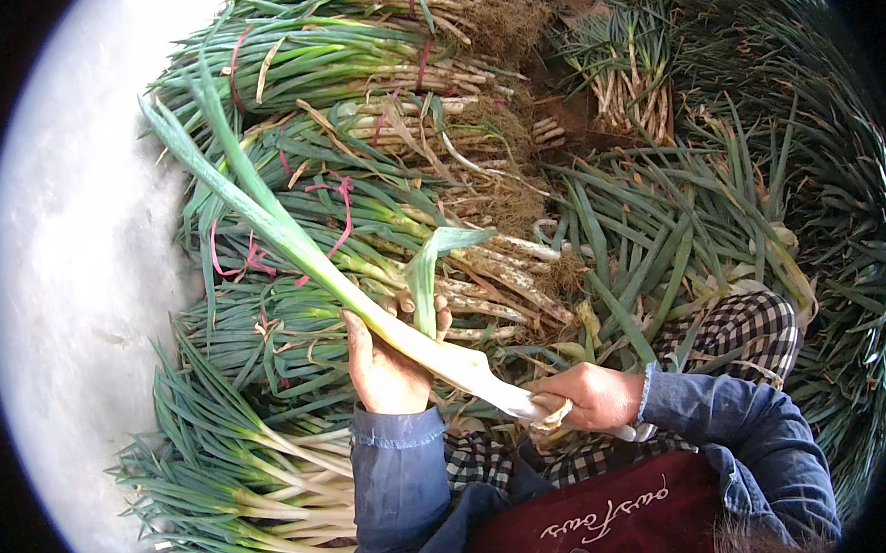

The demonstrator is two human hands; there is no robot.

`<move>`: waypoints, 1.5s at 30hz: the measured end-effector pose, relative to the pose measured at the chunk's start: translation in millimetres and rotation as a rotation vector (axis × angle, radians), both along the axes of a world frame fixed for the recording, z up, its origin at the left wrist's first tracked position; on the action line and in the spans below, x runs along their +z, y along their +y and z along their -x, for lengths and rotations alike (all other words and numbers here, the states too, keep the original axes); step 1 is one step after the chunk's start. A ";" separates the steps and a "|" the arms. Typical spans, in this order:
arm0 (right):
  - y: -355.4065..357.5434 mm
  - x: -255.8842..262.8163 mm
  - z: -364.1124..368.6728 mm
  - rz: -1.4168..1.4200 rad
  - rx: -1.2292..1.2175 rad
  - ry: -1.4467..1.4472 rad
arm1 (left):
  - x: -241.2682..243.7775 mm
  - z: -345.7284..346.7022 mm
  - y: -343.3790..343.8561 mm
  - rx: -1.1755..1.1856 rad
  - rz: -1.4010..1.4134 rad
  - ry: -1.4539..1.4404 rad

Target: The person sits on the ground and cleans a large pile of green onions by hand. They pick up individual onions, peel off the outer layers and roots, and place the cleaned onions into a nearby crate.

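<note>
A large green onion point(385, 326) with a thick white stalk lies diagonally across my hands, its green leaves pointing to the upper left. Under the middle of the stalk is my left hand point(395, 365), palm up with the thumb on one side and curled fingers on the other. A leaf folds outward near those fingers. My right hand point(588, 396) is closed around the root end, where a dry, peeled-back layer of skin shows. The end of a pale object pokes out below my right hand; I cannot tell what it is.
Beyond my hands lie bundles of green onions point(326, 57) bound with red and pink ties, roots to the right. White-stalked onions point(297, 502) are piled at lower left. Loose leafy onions point(636, 229) cover the right side, and a small bunch point(632, 79) stands behind. Pale floor point(89, 257) runs along the left.
</note>
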State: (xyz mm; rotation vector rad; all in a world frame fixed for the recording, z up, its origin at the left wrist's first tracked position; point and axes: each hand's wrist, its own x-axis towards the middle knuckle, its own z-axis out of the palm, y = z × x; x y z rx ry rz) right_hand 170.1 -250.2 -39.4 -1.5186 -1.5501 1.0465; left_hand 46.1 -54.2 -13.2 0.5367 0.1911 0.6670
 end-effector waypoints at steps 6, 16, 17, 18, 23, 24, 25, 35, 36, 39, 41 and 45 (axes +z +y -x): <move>17.7 -2.6 9.4 0.100 -0.061 -0.193 | -6.7 0.9 11.1 -0.023 -0.107 -0.033; 31.7 6.7 18.8 -0.163 -0.080 -0.320 | -10.3 8.1 15.0 0.043 -0.230 0.263; 31.8 7.4 19.5 -0.147 -0.069 -0.328 | -9.0 9.0 14.4 0.048 -0.214 0.273; 31.6 7.9 20.0 -0.129 -0.061 -0.337 | -8.6 8.8 13.6 0.051 -0.197 0.283; 28.2 8.6 22.1 -0.119 -0.081 -0.364 | -4.1 8.2 8.0 0.065 -0.187 0.309; 28.7 11.5 22.7 -0.104 -0.088 -0.374 | -5.6 7.5 7.9 0.077 -0.184 0.324; 29.1 13.2 23.3 -0.089 -0.094 -0.384 | -6.2 7.1 7.5 0.091 -0.181 0.339; 35.9 -8.2 18.8 0.128 -0.141 -0.121 | -4.4 5.2 1.8 0.042 -0.313 0.244; 38.7 -15.4 13.3 0.180 -0.077 0.002 | -4.4 5.4 0.9 0.017 -0.330 0.192; 48.2 -32.3 3.5 0.428 0.207 0.285 | -17.0 -4.2 7.5 -0.131 -0.412 -0.008; 52.2 -49.6 4.7 0.339 0.359 0.354 | -18.0 -8.5 11.0 -0.185 -0.577 -0.147; 47.6 -66.6 14.3 0.713 -0.195 0.409 | -0.7 -3.4 -9.4 -0.033 -0.512 0.247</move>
